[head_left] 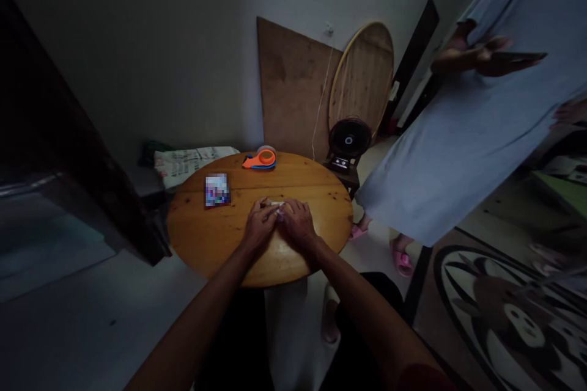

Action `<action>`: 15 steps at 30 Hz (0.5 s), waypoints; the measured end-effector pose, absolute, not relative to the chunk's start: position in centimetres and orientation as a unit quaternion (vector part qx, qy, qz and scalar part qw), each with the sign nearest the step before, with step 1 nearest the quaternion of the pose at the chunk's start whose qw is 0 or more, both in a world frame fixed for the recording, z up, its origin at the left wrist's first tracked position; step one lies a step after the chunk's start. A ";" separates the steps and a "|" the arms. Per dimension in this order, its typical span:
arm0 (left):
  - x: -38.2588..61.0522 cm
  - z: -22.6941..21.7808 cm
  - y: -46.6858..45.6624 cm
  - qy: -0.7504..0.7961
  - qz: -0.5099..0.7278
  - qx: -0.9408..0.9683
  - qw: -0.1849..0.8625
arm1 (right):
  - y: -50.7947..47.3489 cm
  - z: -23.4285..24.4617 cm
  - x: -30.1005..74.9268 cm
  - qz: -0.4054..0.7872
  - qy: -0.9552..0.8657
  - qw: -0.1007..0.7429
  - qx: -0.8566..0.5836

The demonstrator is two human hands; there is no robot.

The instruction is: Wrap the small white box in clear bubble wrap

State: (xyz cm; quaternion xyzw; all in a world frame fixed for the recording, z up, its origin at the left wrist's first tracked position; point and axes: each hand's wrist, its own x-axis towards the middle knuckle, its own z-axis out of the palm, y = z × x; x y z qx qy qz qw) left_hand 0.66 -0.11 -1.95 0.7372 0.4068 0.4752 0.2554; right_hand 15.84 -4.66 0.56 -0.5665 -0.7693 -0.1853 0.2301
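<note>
My left hand [260,224] and my right hand [297,223] rest side by side near the middle of a small round wooden table [202,244]. Both close over a small pale object [277,204], mostly hidden by my fingers; only a light edge shows past the fingertips. What it is cannot be told. A small colourful card or box [217,190] lies flat on the table to the left of my hands. An orange and blue tape dispenser [260,160] sits at the table's far edge.
A person in a long pale blue garment [463,140] and pink slippers stands close at the right, holding a dark flat thing. A small black fan [349,140], a wooden board and a round tabletop lean by the wall behind. Folded newspapers [192,162] lie far left.
</note>
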 end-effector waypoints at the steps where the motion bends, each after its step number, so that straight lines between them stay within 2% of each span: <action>1: 0.7 -2.0 -0.1 0.407 0.475 0.737 0.254 | -4.6 0.5 15.8 -0.187 -0.769 0.231 -0.567; 8: 0.8 -1.7 -0.4 0.410 0.485 0.724 0.269 | -4.6 0.4 15.8 -0.177 -0.769 0.242 -0.565; 15: 0.6 -1.4 -0.7 0.398 0.498 0.714 0.290 | -5.3 0.6 16.1 -0.143 -0.759 0.336 -0.539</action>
